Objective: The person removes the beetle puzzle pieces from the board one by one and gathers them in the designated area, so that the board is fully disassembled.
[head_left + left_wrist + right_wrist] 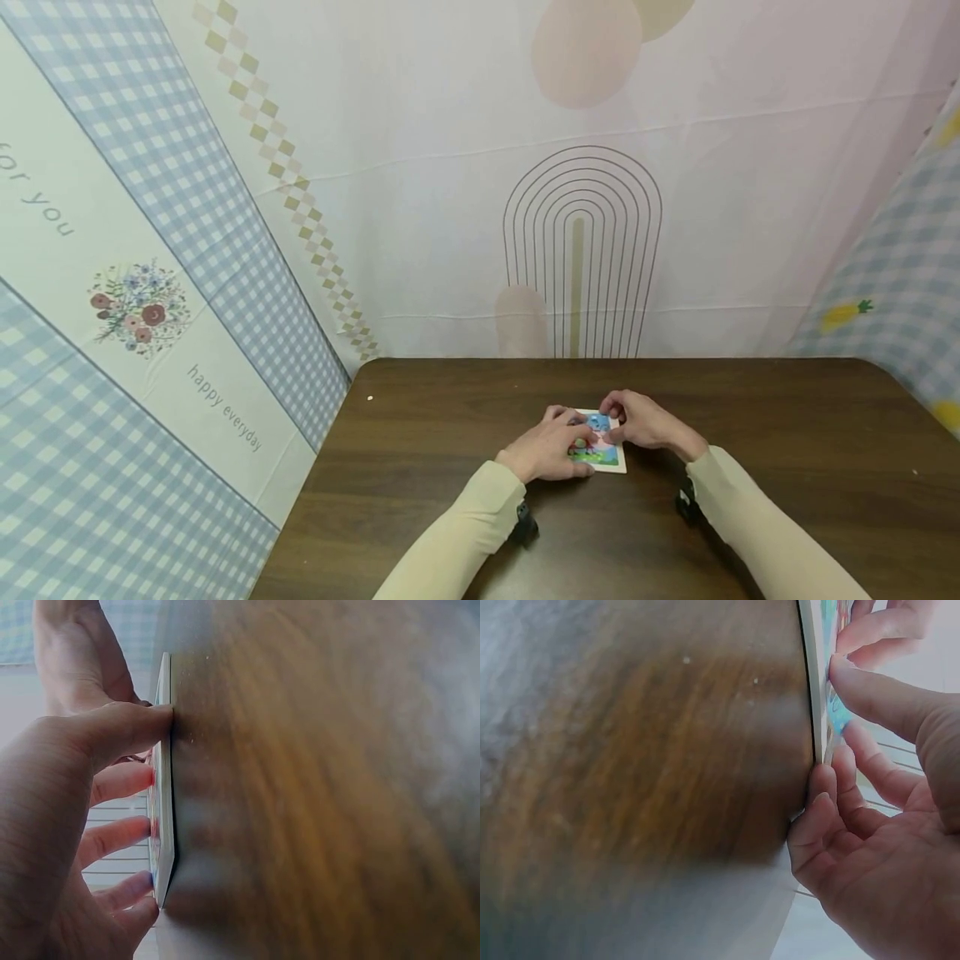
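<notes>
Patterned cloth (420,233) backs your desk (825,467); flat on it, between both hands, lies the picture board (609,457), seemingly longest away from you. Your left hand (551,448) spreads across its left side; your right hand (645,420) bends at its right edge, pinch unclear.

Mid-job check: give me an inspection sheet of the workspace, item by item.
Surface: brown wood-grain table.
Job's things: one picture board, pale-bordered, face up on the table, partly covered by the hands.
Clutter: small pale specks on the table.
Hands: left hand has fingers on the board's face, thumb at its near edge; right hand has its thumb on the face, bent fingers by the far edge; whether it pinches anything is unclear.
Cables: nothing seen.
Surroundings: printed cloths behind and at both sides.
</notes>
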Demonstrator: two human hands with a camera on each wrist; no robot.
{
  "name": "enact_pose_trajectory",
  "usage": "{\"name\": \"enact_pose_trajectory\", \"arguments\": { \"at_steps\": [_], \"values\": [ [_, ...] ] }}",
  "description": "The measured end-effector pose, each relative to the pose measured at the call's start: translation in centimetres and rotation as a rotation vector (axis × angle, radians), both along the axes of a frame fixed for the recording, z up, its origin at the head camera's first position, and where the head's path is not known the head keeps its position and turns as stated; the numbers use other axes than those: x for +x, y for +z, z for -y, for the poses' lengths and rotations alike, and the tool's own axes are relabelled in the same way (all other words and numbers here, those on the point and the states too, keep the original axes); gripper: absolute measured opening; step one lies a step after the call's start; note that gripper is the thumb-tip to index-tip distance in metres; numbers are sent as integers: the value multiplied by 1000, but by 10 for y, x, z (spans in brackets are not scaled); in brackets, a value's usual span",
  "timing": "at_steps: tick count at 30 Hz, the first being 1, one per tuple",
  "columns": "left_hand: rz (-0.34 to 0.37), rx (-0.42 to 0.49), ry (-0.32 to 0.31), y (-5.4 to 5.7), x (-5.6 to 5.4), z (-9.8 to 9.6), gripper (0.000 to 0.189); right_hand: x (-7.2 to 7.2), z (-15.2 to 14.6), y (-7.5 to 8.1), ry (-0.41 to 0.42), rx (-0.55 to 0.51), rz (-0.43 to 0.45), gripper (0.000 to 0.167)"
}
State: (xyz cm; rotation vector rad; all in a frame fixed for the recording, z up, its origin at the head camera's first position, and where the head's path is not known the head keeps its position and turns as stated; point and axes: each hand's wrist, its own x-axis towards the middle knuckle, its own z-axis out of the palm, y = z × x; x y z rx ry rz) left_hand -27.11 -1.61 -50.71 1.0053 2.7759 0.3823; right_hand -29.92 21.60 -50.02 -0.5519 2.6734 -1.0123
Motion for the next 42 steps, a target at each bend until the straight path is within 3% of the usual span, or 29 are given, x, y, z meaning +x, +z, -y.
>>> {"name": "enact_pose_trajectory", "arguments": {
  "at_steps": [16,22,27,33,42],
  "values": [
    [-1,0,-6,-2,-1,0,41,5,7,0,-41,49,-46,37],
    [-5,21,-23,-2,-2,2,40,6,11,-3,-57,136,-110,38],
    [11,31,2,0,-2,2,50,7,14,-2,-86,207,-159,41],
    [32,24,41,-2,-3,4,66,11,10,-2,-120,201,-171,41],
    [43,49,62,-3,-4,8,68,20,-11,-2,-152,165,-215,39]
  ]
}}
